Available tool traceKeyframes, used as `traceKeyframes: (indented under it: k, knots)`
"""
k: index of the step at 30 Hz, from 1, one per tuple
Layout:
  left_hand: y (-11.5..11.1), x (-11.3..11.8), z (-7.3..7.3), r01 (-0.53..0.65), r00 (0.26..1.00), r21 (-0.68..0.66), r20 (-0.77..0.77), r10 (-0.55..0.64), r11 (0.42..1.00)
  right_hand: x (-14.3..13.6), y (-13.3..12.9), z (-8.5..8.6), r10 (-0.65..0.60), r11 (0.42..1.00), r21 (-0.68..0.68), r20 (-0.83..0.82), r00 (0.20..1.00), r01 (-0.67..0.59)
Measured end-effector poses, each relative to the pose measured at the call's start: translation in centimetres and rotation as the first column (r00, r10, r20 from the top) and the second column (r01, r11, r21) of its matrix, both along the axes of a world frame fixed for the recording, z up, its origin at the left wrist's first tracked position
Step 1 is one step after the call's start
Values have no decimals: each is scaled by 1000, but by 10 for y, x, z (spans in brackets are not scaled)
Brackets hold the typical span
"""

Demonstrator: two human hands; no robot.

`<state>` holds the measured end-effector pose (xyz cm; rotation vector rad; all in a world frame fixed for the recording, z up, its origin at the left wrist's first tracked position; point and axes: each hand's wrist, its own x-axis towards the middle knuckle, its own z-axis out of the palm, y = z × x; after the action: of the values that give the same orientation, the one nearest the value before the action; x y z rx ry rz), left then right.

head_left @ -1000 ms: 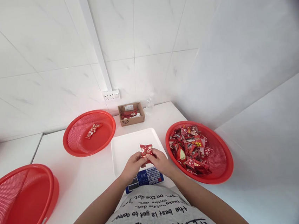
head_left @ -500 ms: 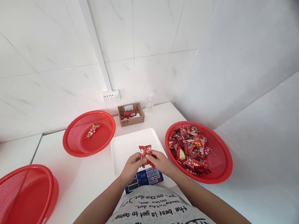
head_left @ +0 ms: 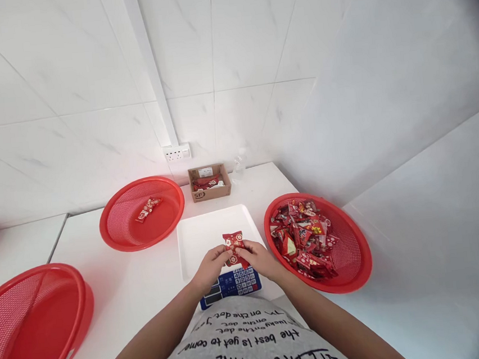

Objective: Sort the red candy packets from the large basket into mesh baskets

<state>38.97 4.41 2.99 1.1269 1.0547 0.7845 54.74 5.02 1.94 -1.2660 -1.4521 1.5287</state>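
Note:
Between both hands I hold a small red snack packet printed with pale flower shapes. My left hand pinches its left side, and my right hand grips the right side. The packet is held upright over the near part of a white weighing scale tray. Below it shows the scale's blue keypad panel, partly covered by my left hand. To the right, a red mesh basket contains many red snack packets.
At the back left, another red basket has a few packets in it. A cardboard box with red packets stands by the wall beside a clear bottle. A larger red basket is at the front left.
My thumbs have moved slightly apart on the packet, so more of its printed front shows. Both hands stay in nearly the same place above the scale.

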Motion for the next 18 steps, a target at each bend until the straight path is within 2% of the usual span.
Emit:
traceKeyframes:
  k: [5, 12, 18]
  knots:
    - [0, 3, -1, -36, 997, 35, -68, 38, 999, -2, -1, 2, 48, 997, -51, -30, 998, -50]
    - [1, 4, 3, 9, 999, 47, -54, -6, 999, -8, 0, 3, -12, 996, -90, -50, 999, 8]
    - [9, 1, 7, -9, 999, -55, -33, 7, 998, -7, -1, 4, 56, 982, -180, -25, 998, -60]
